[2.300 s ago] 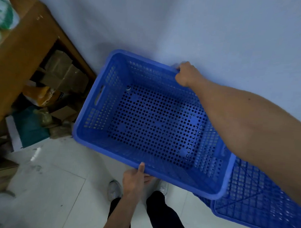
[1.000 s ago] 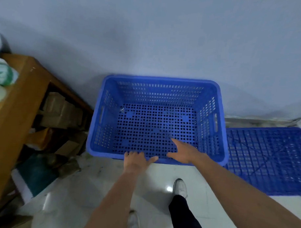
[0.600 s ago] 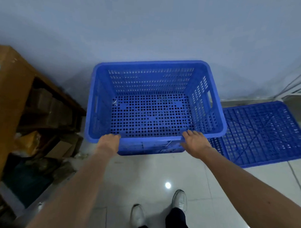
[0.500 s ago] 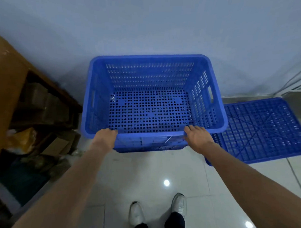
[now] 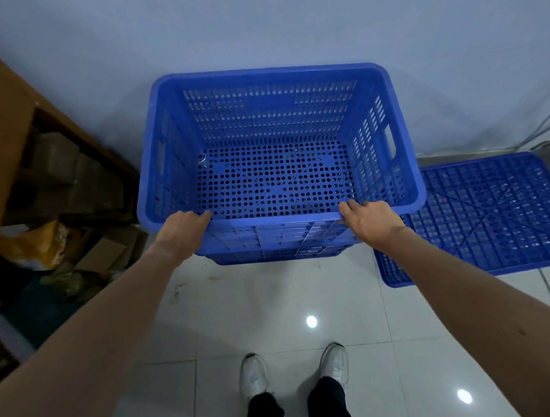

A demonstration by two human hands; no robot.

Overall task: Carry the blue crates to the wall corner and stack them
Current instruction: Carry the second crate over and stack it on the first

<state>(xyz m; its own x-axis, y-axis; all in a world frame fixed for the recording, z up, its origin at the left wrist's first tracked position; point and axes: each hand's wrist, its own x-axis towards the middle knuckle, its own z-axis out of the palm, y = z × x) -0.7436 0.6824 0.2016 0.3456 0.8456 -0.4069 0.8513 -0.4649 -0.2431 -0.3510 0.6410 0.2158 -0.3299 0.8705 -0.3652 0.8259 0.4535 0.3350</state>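
Two hands rest on the near rim of the blue crate (image 5: 278, 152) in the head view, the only view given: the left hand (image 5: 182, 228) curls over the rim towards its left corner, and the right hand (image 5: 371, 222) lies more flatly on the rim near its right corner, fingers part spread, so whether either truly grips or only presses cannot be told. The crate stands upright against the wall (image 5: 273, 27), open side up and empty, and appears to sit nested on a second blue crate (image 5: 275, 255), whose edge shows just below its front face. Just right of the crate a flat blue lattice panel (image 5: 485, 212) lies on the floor (image 5: 279, 302); left of it stands a wooden shelf (image 5: 8, 130) crowded with cardboard boxes. Judged from its perforated base and slotted walls, the crate is likely light and stiff moulded plastic, with a smooth rim that could slip in a loose grasp. The slot handles in its two short side walls look the surest holds for lifting; the long rim suits nudging it square. It seems sturdy rather than fragile.
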